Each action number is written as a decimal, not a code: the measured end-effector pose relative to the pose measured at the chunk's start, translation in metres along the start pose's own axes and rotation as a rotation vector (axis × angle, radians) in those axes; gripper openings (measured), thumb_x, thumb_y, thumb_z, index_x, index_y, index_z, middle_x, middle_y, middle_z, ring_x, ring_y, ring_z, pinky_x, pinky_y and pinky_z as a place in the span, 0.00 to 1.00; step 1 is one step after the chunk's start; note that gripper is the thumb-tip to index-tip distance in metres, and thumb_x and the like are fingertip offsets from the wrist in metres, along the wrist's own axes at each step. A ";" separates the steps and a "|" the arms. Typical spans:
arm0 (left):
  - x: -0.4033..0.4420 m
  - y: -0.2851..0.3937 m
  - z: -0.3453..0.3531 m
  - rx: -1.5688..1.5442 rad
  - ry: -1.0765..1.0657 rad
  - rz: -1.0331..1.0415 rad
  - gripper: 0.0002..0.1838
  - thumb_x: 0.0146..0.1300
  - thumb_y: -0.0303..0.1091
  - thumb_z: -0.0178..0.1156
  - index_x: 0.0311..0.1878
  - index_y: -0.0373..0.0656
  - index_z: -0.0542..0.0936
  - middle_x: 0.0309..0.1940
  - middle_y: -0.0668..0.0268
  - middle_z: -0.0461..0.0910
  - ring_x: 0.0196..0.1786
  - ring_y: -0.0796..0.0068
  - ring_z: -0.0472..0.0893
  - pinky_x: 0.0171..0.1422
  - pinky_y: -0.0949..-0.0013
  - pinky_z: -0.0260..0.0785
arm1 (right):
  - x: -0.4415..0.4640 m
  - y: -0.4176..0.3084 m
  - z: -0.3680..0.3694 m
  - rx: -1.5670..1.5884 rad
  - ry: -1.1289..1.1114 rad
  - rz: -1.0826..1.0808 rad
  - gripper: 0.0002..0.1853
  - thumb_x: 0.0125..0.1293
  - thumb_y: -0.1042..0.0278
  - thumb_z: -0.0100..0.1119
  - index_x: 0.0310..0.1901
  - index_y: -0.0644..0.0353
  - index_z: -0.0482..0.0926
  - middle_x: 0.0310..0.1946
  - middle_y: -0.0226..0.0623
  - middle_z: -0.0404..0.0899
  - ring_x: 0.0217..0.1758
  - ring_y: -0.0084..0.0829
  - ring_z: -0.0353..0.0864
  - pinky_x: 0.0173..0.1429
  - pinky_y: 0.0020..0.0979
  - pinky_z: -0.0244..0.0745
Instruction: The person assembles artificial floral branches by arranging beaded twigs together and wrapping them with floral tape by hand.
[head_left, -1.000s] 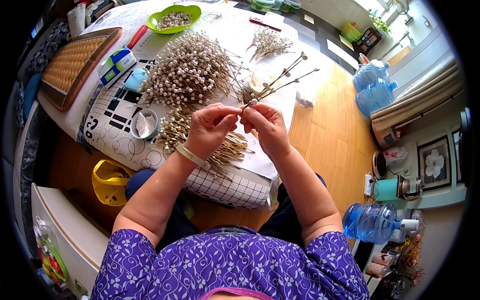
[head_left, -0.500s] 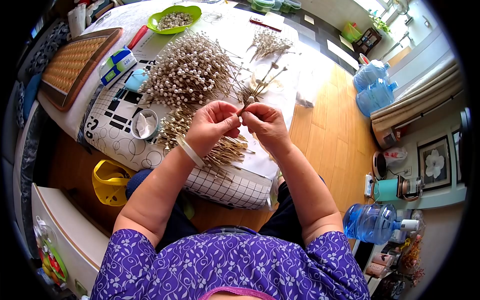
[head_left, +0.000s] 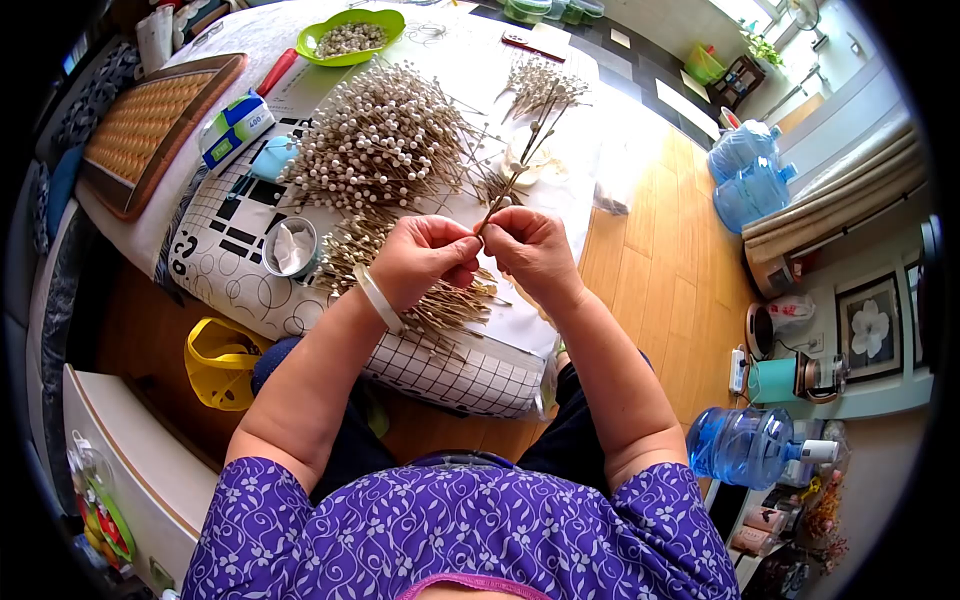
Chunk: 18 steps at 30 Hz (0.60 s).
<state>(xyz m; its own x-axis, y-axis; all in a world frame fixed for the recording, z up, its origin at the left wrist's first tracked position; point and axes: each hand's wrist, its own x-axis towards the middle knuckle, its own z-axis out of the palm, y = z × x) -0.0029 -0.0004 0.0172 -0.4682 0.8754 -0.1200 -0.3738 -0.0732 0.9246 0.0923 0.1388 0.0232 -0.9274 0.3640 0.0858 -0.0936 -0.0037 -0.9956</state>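
Observation:
Between my two hands, over the near part of the table, a thin brown branching stem [head_left: 515, 172] points up and away, tilted right. My left hand [head_left: 430, 258] pinches its lower end between thumb and fingers. Close beside it, my right hand [head_left: 532, 250] pinches the same end; the fingertips nearly meet and hide the grip. Left of the stem lies a large heap of dried stems with white bead-like tips [head_left: 375, 140]. A second bundle of stems [head_left: 440, 305] lies partly under my left hand. Farther back is a smaller bunch [head_left: 540, 85].
A green bowl [head_left: 392, 28] of loose bead-like pieces stands at the back. Left are a tissue pack [head_left: 236, 130], a small tin [head_left: 270, 250] with white paper, and a woven mat [head_left: 155, 130]. A yellow bag [head_left: 215, 385] hangs below the table's near-left side. Water bottles [head_left: 750, 165] stand right.
The stem now stands out longer and straighter from my fingertips, its top reaching the smaller bunch. My hands have moved down slightly and still pinch together.

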 end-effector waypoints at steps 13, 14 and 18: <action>-0.003 -0.004 0.008 0.292 0.118 0.272 0.04 0.59 0.25 0.56 0.34 0.33 0.77 0.23 0.65 0.78 0.25 0.83 0.77 0.30 0.80 0.73 | -0.003 0.000 -0.002 -0.006 -0.028 -0.033 0.05 0.59 0.75 0.54 0.34 0.66 0.78 0.21 0.27 0.75 0.20 0.12 0.67 0.23 0.15 0.62; -0.004 0.001 0.006 0.214 0.060 0.168 0.05 0.60 0.26 0.56 0.34 0.34 0.77 0.23 0.66 0.78 0.24 0.83 0.77 0.30 0.79 0.73 | -0.004 0.001 -0.002 -0.006 -0.023 -0.054 0.05 0.59 0.75 0.54 0.33 0.66 0.78 0.21 0.27 0.75 0.21 0.12 0.67 0.23 0.15 0.62; -0.003 0.001 0.000 -0.070 -0.110 -0.049 0.08 0.62 0.32 0.55 0.36 0.36 0.76 0.23 0.66 0.76 0.24 0.81 0.76 0.30 0.77 0.74 | -0.005 -0.004 -0.004 0.107 -0.074 -0.052 0.05 0.59 0.75 0.55 0.31 0.68 0.77 0.25 0.31 0.78 0.28 0.16 0.74 0.34 0.19 0.71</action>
<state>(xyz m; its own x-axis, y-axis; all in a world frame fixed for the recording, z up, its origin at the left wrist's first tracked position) -0.0019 -0.0032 0.0183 -0.3586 0.9257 -0.1203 -0.4506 -0.0588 0.8908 0.0984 0.1410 0.0266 -0.9442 0.2964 0.1440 -0.1769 -0.0873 -0.9803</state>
